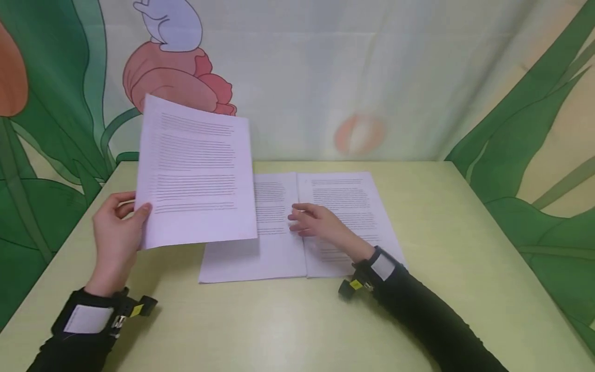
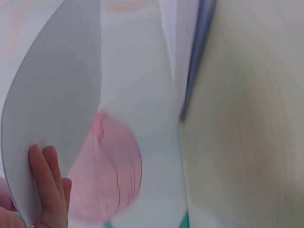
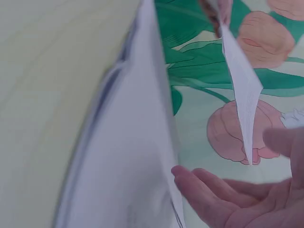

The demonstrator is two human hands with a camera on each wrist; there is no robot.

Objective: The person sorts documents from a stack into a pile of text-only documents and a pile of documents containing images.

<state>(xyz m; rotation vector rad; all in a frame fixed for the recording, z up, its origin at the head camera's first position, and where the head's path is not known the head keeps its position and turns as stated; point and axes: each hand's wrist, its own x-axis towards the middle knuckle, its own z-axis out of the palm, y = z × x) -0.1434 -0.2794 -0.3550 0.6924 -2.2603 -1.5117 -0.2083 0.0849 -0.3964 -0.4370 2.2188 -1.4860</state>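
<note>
My left hand (image 1: 118,227) pinches a printed sheet of paper (image 1: 197,178) at its lower left edge, thumb on the printed face and fingers behind. The sheet is raised above the table, and its plain back (image 2: 57,90) bows in the left wrist view. Below and to the right lie two stacks of printed pages (image 1: 350,206) side by side, the left one (image 1: 253,261) partly hidden by the raised sheet. Over the line where the stacks meet hovers my right hand (image 1: 321,222), its fingers loosely bent and holding nothing.
The pages lie on a pale yellow table (image 1: 279,330). Behind its far edge hangs a curtain (image 1: 297,93) printed with plants and a rabbit. A strapped device with a small camera sits on each wrist.
</note>
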